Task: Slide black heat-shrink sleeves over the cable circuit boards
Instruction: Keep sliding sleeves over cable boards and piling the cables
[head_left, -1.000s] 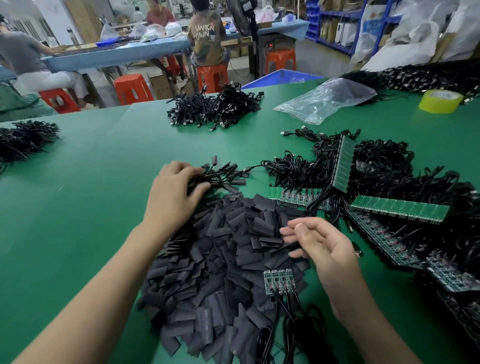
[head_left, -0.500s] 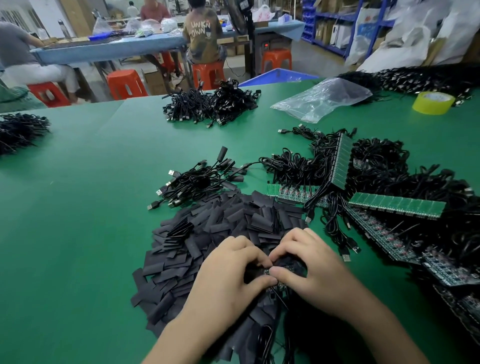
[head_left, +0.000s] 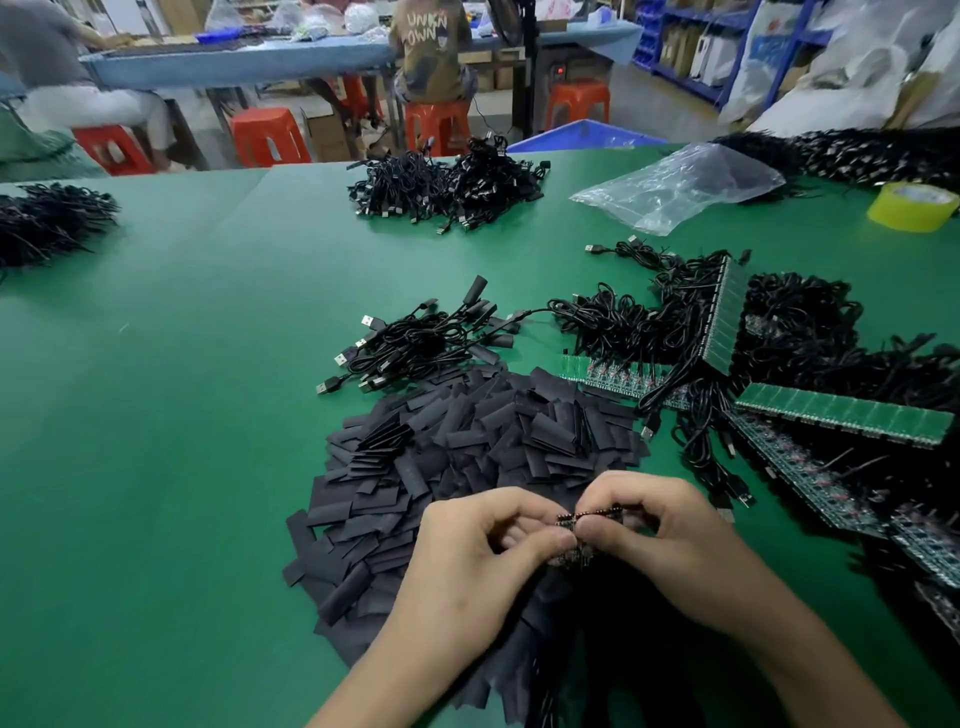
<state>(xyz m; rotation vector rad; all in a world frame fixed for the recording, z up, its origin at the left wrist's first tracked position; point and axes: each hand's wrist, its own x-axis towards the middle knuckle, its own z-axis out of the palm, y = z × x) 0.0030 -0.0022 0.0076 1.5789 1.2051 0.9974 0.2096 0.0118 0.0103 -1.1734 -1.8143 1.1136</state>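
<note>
A heap of flat black heat-shrink sleeves lies on the green table. Over its near edge my left hand and my right hand meet, both pinching a small strip of circuit boards held edge-up between thumbs and fingers. Its cables hang down below, dark and hard to make out. A finished bundle of sleeved cables with USB plugs lies just beyond the heap. More green board strips with tangled black cables lie to the right.
Another cable pile sits at the far middle, one more at the far left. A clear plastic bag and a yellow tape roll lie far right. People sit on orange stools beyond the table edge.
A second ago my left hand rested on the cable bundle and my right hovered over the sleeves. Both then came together at the near edge and now lift the board strip slightly.
</note>
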